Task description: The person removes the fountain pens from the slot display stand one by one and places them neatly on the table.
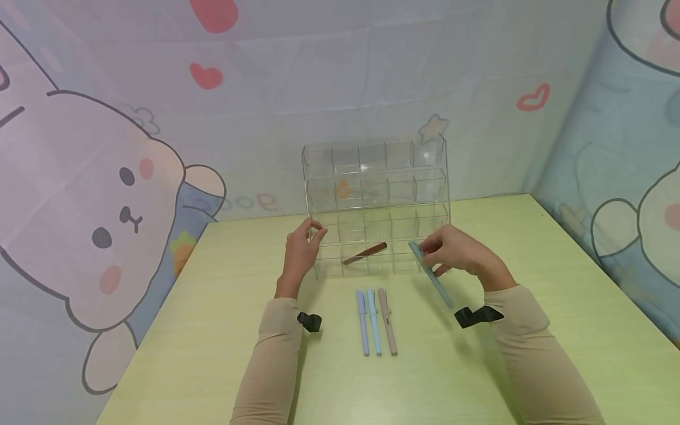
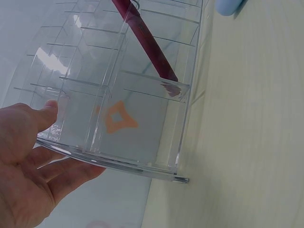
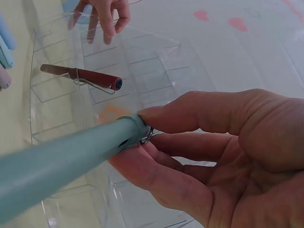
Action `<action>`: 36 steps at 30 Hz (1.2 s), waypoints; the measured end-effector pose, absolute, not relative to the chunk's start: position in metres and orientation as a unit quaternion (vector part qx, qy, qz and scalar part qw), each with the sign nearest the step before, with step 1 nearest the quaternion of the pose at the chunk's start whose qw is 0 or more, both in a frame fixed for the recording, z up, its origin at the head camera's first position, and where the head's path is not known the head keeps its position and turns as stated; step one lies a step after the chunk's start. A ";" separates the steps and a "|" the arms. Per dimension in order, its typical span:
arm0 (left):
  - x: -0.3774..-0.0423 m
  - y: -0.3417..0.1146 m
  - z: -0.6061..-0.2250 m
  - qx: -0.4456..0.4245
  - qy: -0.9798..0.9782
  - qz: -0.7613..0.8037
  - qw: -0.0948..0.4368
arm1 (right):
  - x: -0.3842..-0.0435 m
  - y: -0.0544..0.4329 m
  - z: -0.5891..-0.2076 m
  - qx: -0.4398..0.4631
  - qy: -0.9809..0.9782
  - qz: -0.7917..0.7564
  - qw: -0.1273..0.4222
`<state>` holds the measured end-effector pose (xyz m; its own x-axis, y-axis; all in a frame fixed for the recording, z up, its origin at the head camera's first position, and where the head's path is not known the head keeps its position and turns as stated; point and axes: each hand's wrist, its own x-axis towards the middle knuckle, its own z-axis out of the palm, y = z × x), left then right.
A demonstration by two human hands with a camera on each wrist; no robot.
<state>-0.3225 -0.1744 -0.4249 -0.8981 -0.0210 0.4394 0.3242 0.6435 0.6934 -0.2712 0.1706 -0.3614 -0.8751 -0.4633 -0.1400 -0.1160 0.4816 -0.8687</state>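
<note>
A clear tiered rack (image 1: 377, 206) with several divided compartments stands on the table. At its left side, my left hand (image 1: 301, 251) holds the side panel, thumb on the inner face and fingers outside in the left wrist view. My right hand (image 1: 458, 252) pinches a teal pen (image 1: 437, 283) near its clip end, thumb against fingers, in front of the rack's lower right. The pen slants down toward me. A dark red pen (image 2: 149, 45) with a metal clip lies slanted in the rack's lowest tier.
On the table in front of the rack lie a lavender pen (image 1: 363, 321), a light blue pen (image 1: 374, 321) and a pinkish-brown pen (image 1: 388, 321), side by side. A printed cloth (image 1: 255, 118) hangs behind the rack. The pale table (image 1: 223, 330) extends to both sides.
</note>
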 end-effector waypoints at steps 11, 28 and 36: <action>-0.323 -0.175 -0.426 -0.091 -0.880 -0.417 0.210 | -0.274 0.171 -0.367 -0.177 0.836 -0.476 0.209; -0.325 -0.175 -0.426 -0.095 -0.878 -0.418 0.214 | -0.279 0.167 -0.375 -0.158 0.824 -0.490 0.235; -0.324 -0.175 -0.426 -0.095 -0.882 -0.407 0.217 | -0.278 0.161 -0.378 -0.150 0.822 -0.493 0.241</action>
<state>-0.3241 -0.1750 -0.4263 -0.8878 -0.0092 0.4602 0.3444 0.6502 0.6773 -0.2784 0.1606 -0.3779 -0.8387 -0.4846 -0.2485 -0.0090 0.4686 -0.8834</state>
